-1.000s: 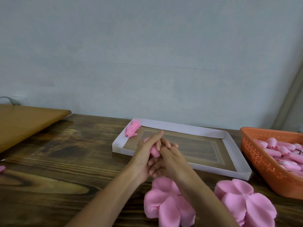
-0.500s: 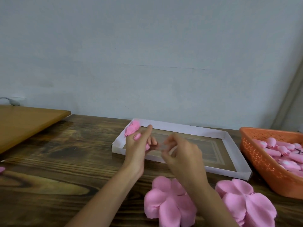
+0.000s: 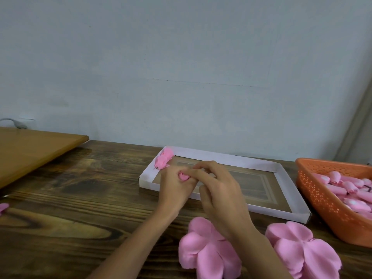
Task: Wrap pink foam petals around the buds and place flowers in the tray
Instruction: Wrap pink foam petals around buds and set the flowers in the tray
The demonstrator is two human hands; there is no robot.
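Note:
My left hand (image 3: pixel 174 190) grips a small pink foam flower (image 3: pixel 183 176) over the near left edge of the white cardboard tray (image 3: pixel 281 174). My right hand (image 3: pixel 219 190) reaches in from the right and its fingertips pinch the flower's top. A finished pink flower (image 3: pixel 164 161) lies in the tray's far left corner. Two stacks of pink foam petals lie on the table near me, one (image 3: pixel 207 252) under my right forearm and one (image 3: pixel 302 250) to its right.
An orange perforated basket (image 3: pixel 314 190) holding several pink buds (image 3: pixel 342 184) stands at the right. A lighter wooden board (image 3: pixel 30 148) sits at the far left. A pink scrap (image 3: pixel 3 207) lies at the left edge. The dark wooden table (image 3: pixel 80 198) meets a grey wall behind.
My right hand, which had pulled away to the right half a second ago, has come back onto the flower in my left hand. The left hand stayed over the tray's near left edge.

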